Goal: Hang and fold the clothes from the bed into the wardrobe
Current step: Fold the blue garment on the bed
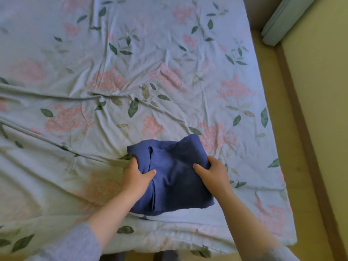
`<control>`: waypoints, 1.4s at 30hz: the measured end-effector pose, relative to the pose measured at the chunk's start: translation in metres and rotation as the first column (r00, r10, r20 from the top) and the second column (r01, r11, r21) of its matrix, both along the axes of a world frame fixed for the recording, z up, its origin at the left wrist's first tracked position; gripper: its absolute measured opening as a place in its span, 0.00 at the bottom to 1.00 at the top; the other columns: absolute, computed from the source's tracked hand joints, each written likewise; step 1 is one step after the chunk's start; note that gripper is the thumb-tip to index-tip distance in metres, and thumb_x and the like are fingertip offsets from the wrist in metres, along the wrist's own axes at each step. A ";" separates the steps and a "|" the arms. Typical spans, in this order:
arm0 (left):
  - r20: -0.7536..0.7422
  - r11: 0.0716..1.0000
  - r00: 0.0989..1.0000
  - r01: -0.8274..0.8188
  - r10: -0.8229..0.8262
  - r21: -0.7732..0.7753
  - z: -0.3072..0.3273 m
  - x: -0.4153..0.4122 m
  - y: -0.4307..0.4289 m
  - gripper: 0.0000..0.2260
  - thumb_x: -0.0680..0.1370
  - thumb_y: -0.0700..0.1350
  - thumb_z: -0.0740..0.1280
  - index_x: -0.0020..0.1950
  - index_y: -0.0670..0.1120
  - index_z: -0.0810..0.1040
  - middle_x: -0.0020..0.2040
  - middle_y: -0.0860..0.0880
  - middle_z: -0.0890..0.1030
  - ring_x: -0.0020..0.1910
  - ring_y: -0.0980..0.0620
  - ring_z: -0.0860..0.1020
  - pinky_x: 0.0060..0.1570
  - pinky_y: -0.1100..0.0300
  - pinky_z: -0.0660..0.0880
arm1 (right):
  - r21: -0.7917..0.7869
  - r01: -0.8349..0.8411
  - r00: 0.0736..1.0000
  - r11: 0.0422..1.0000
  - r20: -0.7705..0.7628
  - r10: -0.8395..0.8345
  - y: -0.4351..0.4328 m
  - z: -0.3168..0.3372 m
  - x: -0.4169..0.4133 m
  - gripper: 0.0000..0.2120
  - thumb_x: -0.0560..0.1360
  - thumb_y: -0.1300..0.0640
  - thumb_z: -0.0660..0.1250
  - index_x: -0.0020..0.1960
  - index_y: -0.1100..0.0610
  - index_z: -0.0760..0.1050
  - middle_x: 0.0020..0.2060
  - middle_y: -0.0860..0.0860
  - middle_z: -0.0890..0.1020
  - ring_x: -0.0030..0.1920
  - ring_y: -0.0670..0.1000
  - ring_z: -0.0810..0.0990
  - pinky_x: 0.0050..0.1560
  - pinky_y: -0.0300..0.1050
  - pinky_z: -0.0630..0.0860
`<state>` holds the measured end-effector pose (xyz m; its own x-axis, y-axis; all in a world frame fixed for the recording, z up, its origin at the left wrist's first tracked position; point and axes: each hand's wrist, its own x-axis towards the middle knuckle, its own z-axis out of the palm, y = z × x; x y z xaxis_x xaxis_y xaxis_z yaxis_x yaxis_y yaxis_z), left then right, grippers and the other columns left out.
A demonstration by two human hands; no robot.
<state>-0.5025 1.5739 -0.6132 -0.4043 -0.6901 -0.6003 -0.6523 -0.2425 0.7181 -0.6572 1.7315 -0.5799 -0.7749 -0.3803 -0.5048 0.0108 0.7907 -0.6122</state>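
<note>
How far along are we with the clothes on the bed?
Done: the dark blue cloth garment is folded into a compact square. In hand: the left hand and right hand grip its sides on the pale floral bed sheet. Left: putting it in the wardrobe, which is out of view. No other clothes show on the bed.

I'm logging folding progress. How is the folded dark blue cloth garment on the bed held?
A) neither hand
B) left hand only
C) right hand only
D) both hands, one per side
D: the left hand grips the left side of the folded dark blue cloth garment and the right hand grips its right side, thumbs on top.
</note>
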 end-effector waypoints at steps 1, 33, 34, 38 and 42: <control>-0.009 1.000 1.000 -0.024 0.024 -0.002 0.017 -0.001 -0.002 0.32 0.73 0.41 0.74 0.74 0.47 0.65 0.66 0.49 0.75 0.64 0.45 0.74 0.63 0.52 0.71 | -0.023 -0.011 1.000 1.000 -0.009 0.010 -0.004 0.016 -0.002 0.10 0.72 0.53 0.68 0.42 0.60 0.73 0.33 0.56 0.78 0.33 0.51 0.75 0.34 0.45 0.72; -0.512 0.666 0.808 -0.555 0.291 -0.498 0.526 0.334 -0.107 0.28 0.74 0.44 0.72 0.73 0.50 0.67 0.67 0.51 0.75 0.66 0.48 0.73 0.68 0.46 0.69 | -0.492 -0.651 0.737 0.578 -0.591 0.326 -0.201 0.521 0.272 0.03 0.73 0.55 0.67 0.42 0.48 0.77 0.31 0.45 0.79 0.34 0.44 0.77 0.31 0.33 0.67; -0.504 0.650 0.806 -0.566 0.309 -0.507 0.531 0.360 -0.114 0.29 0.74 0.44 0.72 0.73 0.50 0.66 0.67 0.51 0.75 0.66 0.48 0.73 0.68 0.46 0.68 | -0.497 -0.668 0.727 0.554 -0.596 0.341 -0.213 0.525 0.295 0.03 0.73 0.55 0.67 0.42 0.48 0.77 0.32 0.46 0.80 0.35 0.45 0.78 0.31 0.33 0.68; -0.507 0.604 0.783 -0.610 0.359 -0.513 0.542 0.447 -0.147 0.27 0.74 0.42 0.72 0.71 0.50 0.68 0.62 0.51 0.78 0.60 0.48 0.77 0.65 0.46 0.72 | -0.522 -0.716 0.694 0.464 -0.603 0.393 -0.263 0.535 0.377 0.05 0.73 0.56 0.67 0.43 0.46 0.78 0.33 0.43 0.81 0.38 0.41 0.78 0.32 0.31 0.69; -0.541 0.579 0.747 -0.653 0.387 -0.488 0.545 0.507 -0.181 0.26 0.75 0.41 0.71 0.70 0.53 0.67 0.56 0.58 0.78 0.54 0.58 0.77 0.55 0.61 0.73 | -0.499 -0.763 0.645 0.412 -0.632 0.430 -0.314 0.537 0.436 0.06 0.74 0.56 0.67 0.48 0.47 0.80 0.37 0.45 0.83 0.39 0.43 0.79 0.38 0.34 0.72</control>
